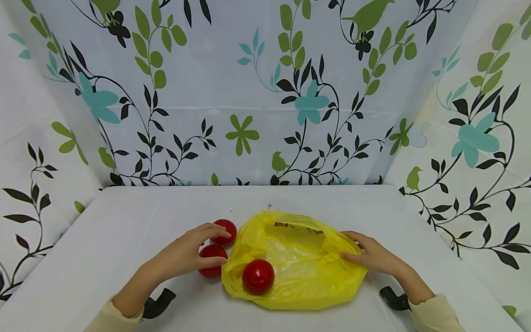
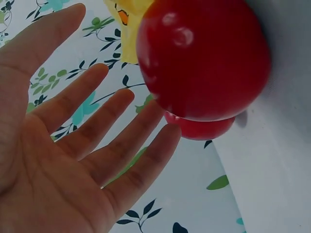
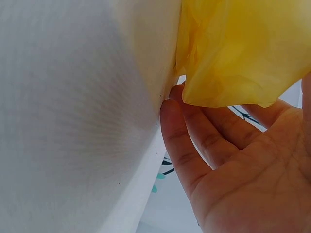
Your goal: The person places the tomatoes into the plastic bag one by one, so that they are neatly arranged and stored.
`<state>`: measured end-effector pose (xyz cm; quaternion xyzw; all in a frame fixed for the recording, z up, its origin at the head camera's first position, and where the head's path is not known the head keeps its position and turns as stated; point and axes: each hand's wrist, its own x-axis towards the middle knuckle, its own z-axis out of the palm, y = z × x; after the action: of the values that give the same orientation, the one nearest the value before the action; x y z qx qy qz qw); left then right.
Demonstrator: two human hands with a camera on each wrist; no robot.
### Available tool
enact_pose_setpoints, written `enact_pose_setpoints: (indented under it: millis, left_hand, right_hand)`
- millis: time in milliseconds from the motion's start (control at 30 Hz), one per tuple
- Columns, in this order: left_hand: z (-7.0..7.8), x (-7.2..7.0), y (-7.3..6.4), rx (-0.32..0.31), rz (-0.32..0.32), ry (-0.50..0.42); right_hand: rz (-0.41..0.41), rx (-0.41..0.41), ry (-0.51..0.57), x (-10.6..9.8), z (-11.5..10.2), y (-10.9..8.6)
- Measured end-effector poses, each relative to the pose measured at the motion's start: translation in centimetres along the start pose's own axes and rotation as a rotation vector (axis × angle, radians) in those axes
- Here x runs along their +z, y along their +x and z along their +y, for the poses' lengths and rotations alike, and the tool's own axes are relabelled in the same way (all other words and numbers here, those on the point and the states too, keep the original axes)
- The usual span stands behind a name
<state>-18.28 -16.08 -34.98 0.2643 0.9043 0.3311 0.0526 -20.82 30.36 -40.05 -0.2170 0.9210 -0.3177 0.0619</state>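
Note:
A yellow plastic bag (image 1: 307,281) lies spread on the white table, with a printed strip on its upper part. One glossy red ball-shaped thing (image 1: 258,276) sits at the bag's front left. Two more, a near red ball (image 1: 212,260) and a far red ball (image 1: 224,231), are just left of the bag. My left hand (image 1: 192,249) is over these two, its fingers spread and extended in the left wrist view. At the bag's right side is my right hand (image 1: 371,252), thumb over the plastic and fingers against it. In the right wrist view, yellow plastic covers part of those fingers.
The white table (image 1: 166,207) reaches back to a curtain (image 1: 199,92) printed with leaves, flowers and birds, which also hangs at both sides. Black curved pieces, a left one (image 1: 159,304) and a right one (image 1: 394,299), are at the wrists.

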Motion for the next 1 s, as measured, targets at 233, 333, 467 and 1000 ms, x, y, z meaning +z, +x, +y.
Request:
enact_pose_setpoints:
  millis: [233, 333, 467, 1000]
  left_hand:
    - [-0.5, 0.0, -0.2, 0.008, -0.029, -0.032]
    - [-0.7, 0.1, -0.1, 0.021, -0.07, -0.058]
    - [-1.3, 0.2, 0.0, 0.04, -0.135, -0.07]
    - [-3.2, 0.6, 0.2, 0.1, -0.216, -0.099]
  right_hand:
    - [0.003, -0.008, -0.006, -0.2, 0.1, 0.1]
    - [0.001, 0.007, -0.003, 0.0, 0.3, 0.1]
    - [0.001, 0.015, 0.0, 0.2, 0.4, 0.1]
    - [-0.002, 0.0, -0.011, -0.1, -0.2, 0.0]
